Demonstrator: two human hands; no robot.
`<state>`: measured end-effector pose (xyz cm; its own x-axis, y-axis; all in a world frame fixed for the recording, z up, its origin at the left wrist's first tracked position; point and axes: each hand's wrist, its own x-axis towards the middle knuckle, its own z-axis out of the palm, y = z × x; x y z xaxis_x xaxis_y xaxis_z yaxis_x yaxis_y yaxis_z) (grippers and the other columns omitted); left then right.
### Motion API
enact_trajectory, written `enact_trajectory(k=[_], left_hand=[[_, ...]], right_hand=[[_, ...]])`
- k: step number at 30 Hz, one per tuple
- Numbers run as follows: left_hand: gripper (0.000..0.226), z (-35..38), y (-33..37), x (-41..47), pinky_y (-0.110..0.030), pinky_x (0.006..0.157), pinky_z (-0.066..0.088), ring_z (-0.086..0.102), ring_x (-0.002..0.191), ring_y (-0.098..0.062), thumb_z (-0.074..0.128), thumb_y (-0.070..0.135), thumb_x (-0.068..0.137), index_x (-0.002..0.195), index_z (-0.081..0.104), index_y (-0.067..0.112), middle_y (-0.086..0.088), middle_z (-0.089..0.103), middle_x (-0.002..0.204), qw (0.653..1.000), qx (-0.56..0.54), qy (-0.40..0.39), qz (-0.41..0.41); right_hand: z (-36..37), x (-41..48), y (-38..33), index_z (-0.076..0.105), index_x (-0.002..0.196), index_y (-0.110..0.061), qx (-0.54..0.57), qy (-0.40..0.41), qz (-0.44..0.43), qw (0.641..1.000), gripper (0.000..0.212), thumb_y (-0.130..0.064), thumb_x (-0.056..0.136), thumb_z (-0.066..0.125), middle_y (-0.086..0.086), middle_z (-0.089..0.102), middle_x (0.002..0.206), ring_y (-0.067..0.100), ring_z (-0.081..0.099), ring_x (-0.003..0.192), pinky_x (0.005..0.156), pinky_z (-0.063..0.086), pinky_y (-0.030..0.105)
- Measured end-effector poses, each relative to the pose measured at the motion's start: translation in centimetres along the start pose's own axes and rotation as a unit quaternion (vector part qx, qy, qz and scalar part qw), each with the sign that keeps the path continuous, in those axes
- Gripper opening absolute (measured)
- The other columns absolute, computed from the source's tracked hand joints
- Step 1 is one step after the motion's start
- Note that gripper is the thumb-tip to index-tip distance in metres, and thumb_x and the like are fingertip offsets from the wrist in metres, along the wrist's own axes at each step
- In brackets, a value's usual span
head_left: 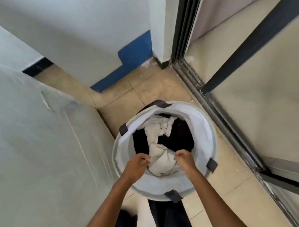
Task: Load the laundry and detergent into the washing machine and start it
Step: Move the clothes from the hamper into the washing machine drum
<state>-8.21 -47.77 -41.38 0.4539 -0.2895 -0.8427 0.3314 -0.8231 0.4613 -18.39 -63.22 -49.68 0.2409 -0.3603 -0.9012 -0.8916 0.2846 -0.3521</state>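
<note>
A round white laundry basket [206, 127] with dark grey tabs on its rim stands on the tiled floor right below me. Inside lie dark clothes [178, 138] and a crumpled pale beige garment [158, 153]. Both my hands reach into the basket at its near side. My left hand [138, 164] is closed on the left edge of the beige garment. My right hand [184, 158] is closed on its right edge. No washing machine or detergent is recognisable in the head view.
A large pale covered surface [32, 139] fills the left. A white wall with a blue base strip [134, 56] stands behind the basket. A sliding-door track [216, 112] and dark frame run along the right. My dark trouser legs [168, 218] show below.
</note>
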Motion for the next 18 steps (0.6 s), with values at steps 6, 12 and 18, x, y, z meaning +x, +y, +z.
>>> enact_trajectory(k=[6, 12, 18], left_hand=[[0.023, 2.4, -3.9, 7.5, -0.008, 0.054, 0.042, 0.058, 0.079, -0.019, 0.043, 0.009, 0.089, 0.105, 0.059, 0.007, -0.008, 0.062, 0.096, 0.996, -0.067, 0.02, -0.056], [0.02, 2.0, -6.3, 8.7, -0.011, 0.059, 0.045, 0.059, 0.084, -0.014, 0.043, 0.007, 0.093, 0.104, 0.058, 0.014, -0.007, 0.065, 0.108, 0.987, -0.122, 0.052, -0.091], [0.105, 1.3, -2.2, 4.8, -0.033, 0.111, 0.032, 0.031, 0.138, -0.021, 0.077, 0.047, 0.063, 0.147, 0.019, 0.024, 0.0, 0.026, 0.15, 0.993, -0.095, 0.029, -0.064]], right_hand=[[6.1, 10.8, 3.8, 0.002, 0.15, -0.02, -0.164, -0.016, 0.106, 0.981, 0.103, -0.045, 0.077, 0.07, 0.021, 0.003, 0.155, 0.036, 0.01, 0.143, 0.113, 0.019, 0.045], [8.5, 13.0, 5.7, 0.059, 0.116, -0.005, 0.024, -0.055, 0.087, 0.994, 0.039, -0.002, 0.078, 0.063, 0.012, 0.056, 0.112, 0.032, 0.055, 0.096, 0.076, 0.051, 0.04], [4.6, 2.5, -0.5, 0.065, 0.075, -0.006, 0.133, -0.233, -0.014, 0.963, 0.034, 0.004, 0.045, 0.055, 0.012, 0.059, 0.078, 0.027, 0.056, 0.08, 0.07, 0.044, 0.032]])
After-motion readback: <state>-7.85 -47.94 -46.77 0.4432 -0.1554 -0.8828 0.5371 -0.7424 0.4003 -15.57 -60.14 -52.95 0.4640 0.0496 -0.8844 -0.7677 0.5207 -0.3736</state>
